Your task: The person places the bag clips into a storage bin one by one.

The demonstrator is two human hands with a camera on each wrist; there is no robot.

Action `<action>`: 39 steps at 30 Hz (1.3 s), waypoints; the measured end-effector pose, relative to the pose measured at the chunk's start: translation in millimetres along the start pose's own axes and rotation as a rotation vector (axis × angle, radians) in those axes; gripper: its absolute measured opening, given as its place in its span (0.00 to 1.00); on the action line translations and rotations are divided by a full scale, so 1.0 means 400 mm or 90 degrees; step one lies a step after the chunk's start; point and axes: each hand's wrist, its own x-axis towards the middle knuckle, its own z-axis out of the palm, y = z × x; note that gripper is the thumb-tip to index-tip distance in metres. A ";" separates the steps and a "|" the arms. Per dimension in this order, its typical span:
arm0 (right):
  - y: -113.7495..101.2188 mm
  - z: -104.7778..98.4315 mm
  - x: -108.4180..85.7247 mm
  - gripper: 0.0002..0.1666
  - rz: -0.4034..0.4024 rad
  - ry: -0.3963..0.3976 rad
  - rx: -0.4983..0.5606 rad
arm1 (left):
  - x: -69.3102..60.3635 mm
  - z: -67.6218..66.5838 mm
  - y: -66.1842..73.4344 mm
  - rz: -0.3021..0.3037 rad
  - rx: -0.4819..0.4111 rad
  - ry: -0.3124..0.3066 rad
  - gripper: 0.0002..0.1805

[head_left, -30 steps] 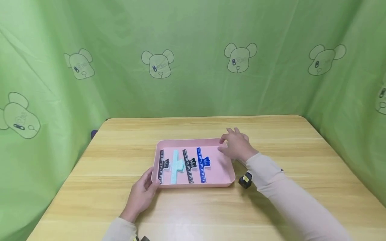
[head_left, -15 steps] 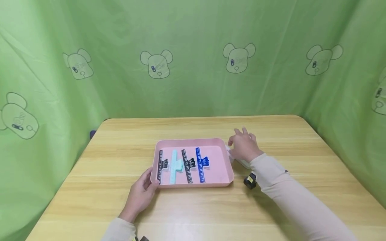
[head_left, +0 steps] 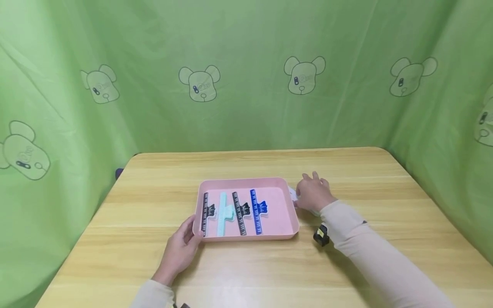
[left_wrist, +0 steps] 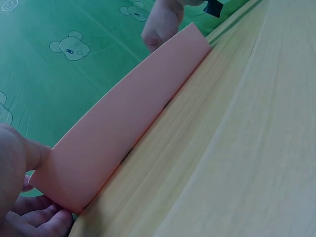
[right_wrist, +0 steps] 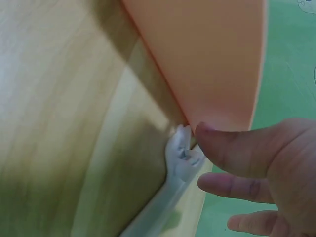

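Observation:
A pink tray (head_left: 246, 238) lies on the table with several piano-key clips in it: a black clip (head_left: 211, 210), a mint clip (head_left: 228, 212), another black clip (head_left: 245, 209) and a blue clip (head_left: 262, 208). My left hand (head_left: 181, 250) grips the tray's near left corner, thumb on the outer wall, other fingers at the bottom edge. Just outside the tray's right wall, my right hand (head_left: 315, 194) is low over a white object with a hand-shaped end (right_wrist: 182, 158) and a long handle. Thumb and fingers are apart around that end; whether they touch it is unclear.
The wooden table (head_left: 246, 278) extends on all sides of the tray. A green curtain (head_left: 246, 124) with bear-head prints stands behind the table and along both sides.
My right hand has moved right from over the tray's right rim, then down to the white object. The left hand keeps its hold on the tray, and the clips stay in place.

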 end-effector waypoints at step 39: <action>0.101 -0.037 -0.023 0.21 0.068 -0.010 0.034 | 0.001 -0.001 0.003 0.004 -0.013 0.000 0.32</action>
